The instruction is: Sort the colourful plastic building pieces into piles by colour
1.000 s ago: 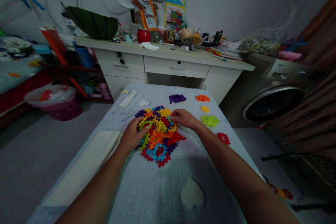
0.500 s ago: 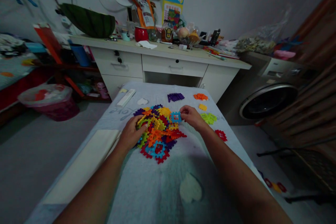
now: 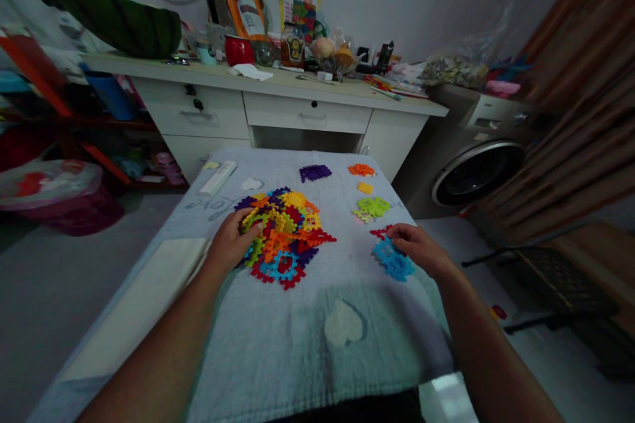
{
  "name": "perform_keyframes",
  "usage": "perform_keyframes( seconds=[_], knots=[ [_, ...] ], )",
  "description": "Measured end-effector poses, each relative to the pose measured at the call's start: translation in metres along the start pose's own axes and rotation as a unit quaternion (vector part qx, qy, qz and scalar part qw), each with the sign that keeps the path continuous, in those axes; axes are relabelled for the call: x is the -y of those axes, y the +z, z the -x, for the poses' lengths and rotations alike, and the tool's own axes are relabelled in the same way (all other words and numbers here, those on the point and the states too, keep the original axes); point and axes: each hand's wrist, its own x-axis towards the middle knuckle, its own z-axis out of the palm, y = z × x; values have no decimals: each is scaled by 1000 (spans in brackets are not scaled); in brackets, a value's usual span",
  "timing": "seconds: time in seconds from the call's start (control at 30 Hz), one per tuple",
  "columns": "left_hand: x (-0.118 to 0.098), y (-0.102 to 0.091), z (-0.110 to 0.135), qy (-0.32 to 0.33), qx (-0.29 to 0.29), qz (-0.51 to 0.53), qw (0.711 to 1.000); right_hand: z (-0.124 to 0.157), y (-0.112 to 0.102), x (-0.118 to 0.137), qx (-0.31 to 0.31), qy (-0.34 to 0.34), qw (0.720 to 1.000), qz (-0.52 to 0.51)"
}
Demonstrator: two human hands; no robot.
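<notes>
A heap of mixed-colour plastic puzzle pieces (image 3: 282, 231) lies mid-table on a pale blue towel (image 3: 297, 330). My left hand (image 3: 231, 243) rests on the heap's left edge, fingers curled over the pieces. My right hand (image 3: 419, 248) is at the table's right side, fingers pinched on a blue piece (image 3: 394, 261) that lies on the towel. A red piece (image 3: 381, 232) sits just beyond it. Sorted little groups lie further back: green (image 3: 372, 206), yellow (image 3: 366, 188), orange (image 3: 361, 170) and purple (image 3: 315, 172).
A white desk (image 3: 307, 112) crowded with cups, jars and packets stands behind the table. A washing machine (image 3: 471, 152) is to the right, a pink bin with a bag (image 3: 54, 195) to the left. A white remote-like bar (image 3: 217, 178) lies at the table's back left.
My right hand has drawn a blue piece out of the heap and carried it right, down to the towel near the red piece. The left hand stayed on the heap. The view turned right.
</notes>
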Motion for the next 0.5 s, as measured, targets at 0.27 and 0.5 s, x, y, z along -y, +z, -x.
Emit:
perform_keyframes(
  seconds=[0.27,0.5],
  knots=[
    [4,2,0,-13,3,-3,1000,32,3,-27,-75,-63,974,206],
    [9,3,-2,2,-3,2,1000,48,23,-27,-42,-115,924,362]
  ],
)
